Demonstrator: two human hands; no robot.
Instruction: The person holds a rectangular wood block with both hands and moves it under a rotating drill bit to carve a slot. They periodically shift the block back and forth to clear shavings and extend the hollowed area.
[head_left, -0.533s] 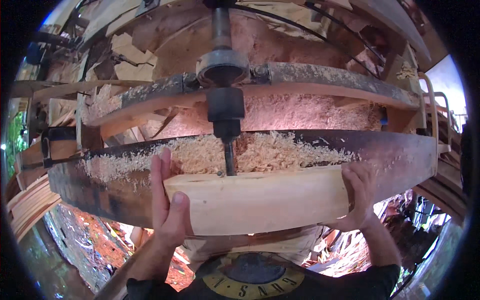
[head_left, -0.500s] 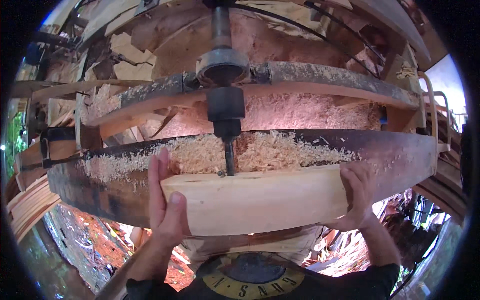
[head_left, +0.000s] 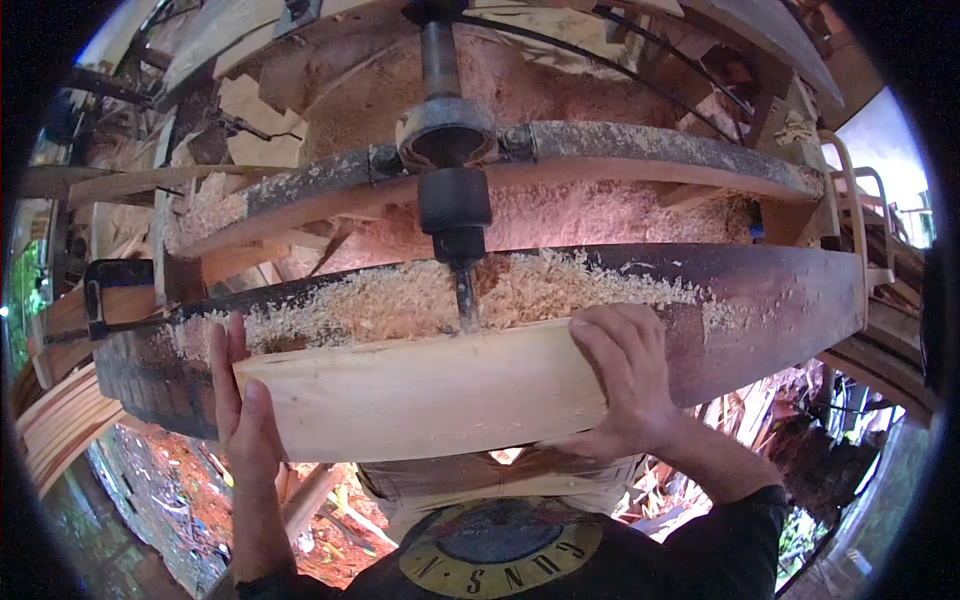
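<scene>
The pale wooden block [head_left: 430, 395] lies on the worktop [head_left: 770, 290], its far edge at the machine bit [head_left: 466, 297], the left hand [head_left: 250, 425] and right hand [head_left: 630, 385] clamped on opposite ends. This looks like the cutting step; the next move calls for steady, level pressure.

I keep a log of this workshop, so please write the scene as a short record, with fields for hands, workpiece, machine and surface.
Left hand: at left end of the wooden block
Right hand: grasping its right end
Workpiece: pale, long, held between both hands
Machine: dark chuck with drill bit, tip at block's far edge; contact unclear
Surface: dark worktop, wood shavings heaped behind block
</scene>
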